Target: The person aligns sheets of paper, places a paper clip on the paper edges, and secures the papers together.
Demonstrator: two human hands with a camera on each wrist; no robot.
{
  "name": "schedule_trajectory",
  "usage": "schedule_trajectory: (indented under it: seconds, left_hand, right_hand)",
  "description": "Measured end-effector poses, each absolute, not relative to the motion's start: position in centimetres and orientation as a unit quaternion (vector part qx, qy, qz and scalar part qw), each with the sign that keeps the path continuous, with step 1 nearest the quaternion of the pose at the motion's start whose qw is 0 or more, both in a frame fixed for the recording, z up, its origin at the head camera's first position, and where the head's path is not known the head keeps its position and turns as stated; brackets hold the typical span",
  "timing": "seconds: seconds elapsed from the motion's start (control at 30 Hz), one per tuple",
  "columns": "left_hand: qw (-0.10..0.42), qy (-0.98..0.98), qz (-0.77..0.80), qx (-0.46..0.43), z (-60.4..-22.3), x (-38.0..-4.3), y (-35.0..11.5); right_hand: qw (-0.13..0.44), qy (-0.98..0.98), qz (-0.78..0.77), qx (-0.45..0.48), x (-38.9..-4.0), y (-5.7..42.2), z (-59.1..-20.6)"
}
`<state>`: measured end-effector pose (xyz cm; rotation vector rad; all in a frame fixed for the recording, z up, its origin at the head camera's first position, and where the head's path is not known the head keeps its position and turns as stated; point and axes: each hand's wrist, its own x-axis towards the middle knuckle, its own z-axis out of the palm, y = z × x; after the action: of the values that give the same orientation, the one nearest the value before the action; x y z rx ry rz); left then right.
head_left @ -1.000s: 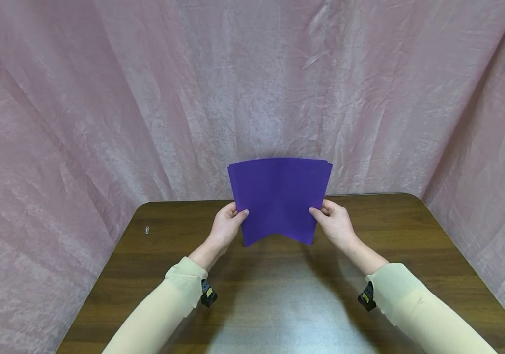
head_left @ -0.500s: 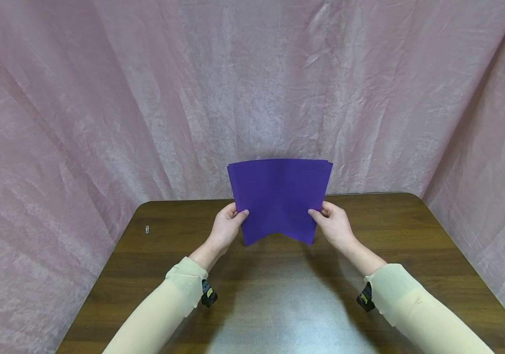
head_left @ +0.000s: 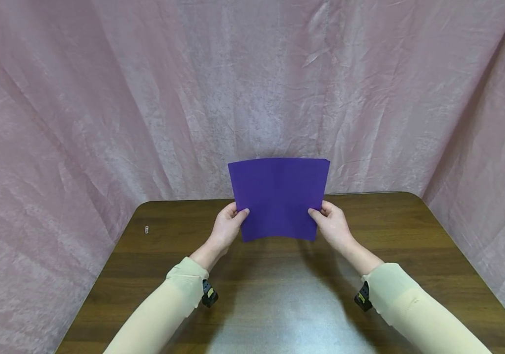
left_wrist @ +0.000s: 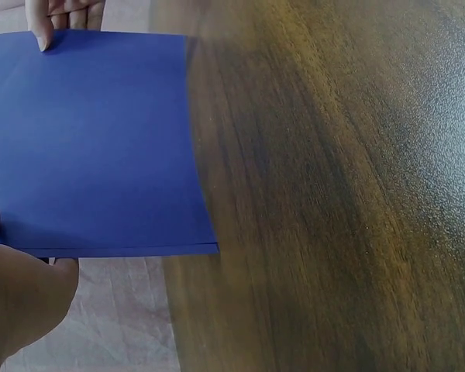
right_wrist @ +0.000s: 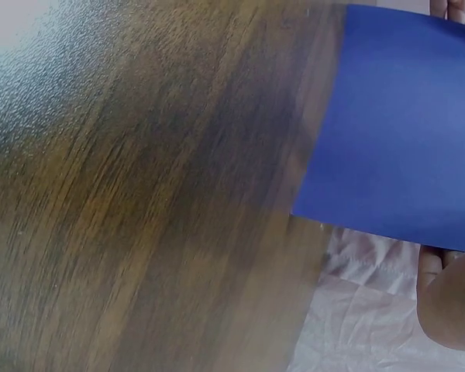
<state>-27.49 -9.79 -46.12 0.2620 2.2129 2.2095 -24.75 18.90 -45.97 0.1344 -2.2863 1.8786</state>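
Observation:
Several purple paper sheets [head_left: 279, 196] are held up as one stack between my hands, slightly bowed, over the far part of the table. My left hand [head_left: 226, 226] pinches the left edge, thumb on the near face and fingers behind. At the right edge my right hand [head_left: 334, 226] pinches the sheets the same way. In the left wrist view the paper [left_wrist: 93, 147] looks blue, and a thin second edge shows along its side. The right wrist view shows the near corner of the paper [right_wrist: 395, 132] over the wood.
A small paper clip [head_left: 147, 229] lies on the brown wooden table [head_left: 394, 236], far left. Pink curtains [head_left: 252, 88] hang behind the table and along its sides. Black wrist cameras [head_left: 210, 294] sit under both sleeves.
The sheets' side edges have come closer into line, and the lower edge has flattened from a deep arch to a shallow one. Both hands keep their hold, nearly in place.

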Motion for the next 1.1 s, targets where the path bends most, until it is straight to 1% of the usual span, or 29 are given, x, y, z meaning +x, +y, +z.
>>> schedule_trajectory:
  seconds: [0.33,0.63,0.83,1.1]
  left_hand:
    - [0.000,0.702,0.707,0.087,-46.05,-27.48,-9.77]
    - [0.010,0.695,0.714,0.090,-46.12,-27.40,-9.73]
    - [0.007,0.693,0.715,0.096,-46.03,-27.30,-9.73]
    - [0.003,0.696,0.712,0.096,-45.83,-27.19,-9.49]
  right_hand:
    - [0.100,-0.764,0.636,0.051,-25.14,18.84,-46.34]
    - [0.079,-0.745,0.658,0.075,-25.21,18.72,-46.71]
    - [0.077,-0.741,0.661,0.087,-25.24,18.72,-46.70]
    - [0.080,-0.745,0.658,0.077,-24.96,18.39,-46.31]
